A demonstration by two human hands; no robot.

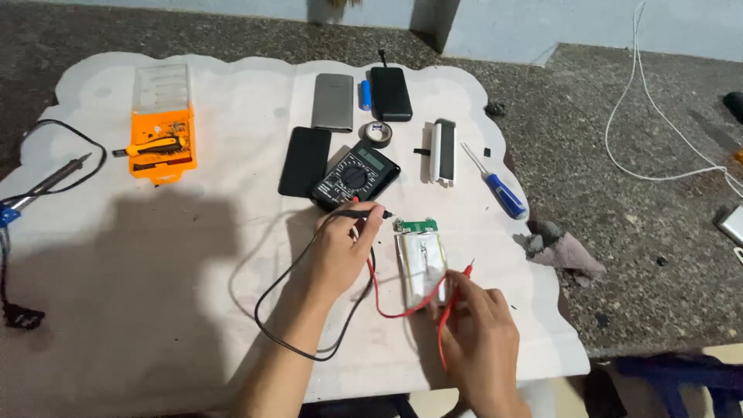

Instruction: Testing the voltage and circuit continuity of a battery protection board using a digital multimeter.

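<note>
Probing a flat silver battery pack (422,267) with two meter leads, judging by how things lie: pack flat on the white mat (155,255) that covers the desk (635,232), small green circuit board (416,225) at its far end, just beside the left hand's probe tip. Left hand (337,251) pinching the black probe (370,214) between thumb and closed fingers (370,224), tip pointing toward the green board, touching or just short of it, too fine to tell. Right hand (476,333) clenched lightly round the red probe (457,280), tip near the right edge of the pack, contact again not clear. Black and red leads (309,310) looping back across the mat toward the black multimeter (356,176), which sits just beyond the left hand with its dial and screen facing up; reading too small to make out. Seemingly mid-measurement, both tips being set on contacts; next move probably calling for steady hands, tips held firm on the right pads without bridging neighbours, and a glance up at the meter screen. Around the work: dark phone-like slab (305,161) left of the meter, grey slab (333,102) and black power bank (390,94) farther off, roll of black tape (378,134), blue-handled screwdriver (501,190), crumpled rag (559,251) at the mat's right edge, orange tool case (161,128) and soldering iron (54,179) well apart on the left.
</note>
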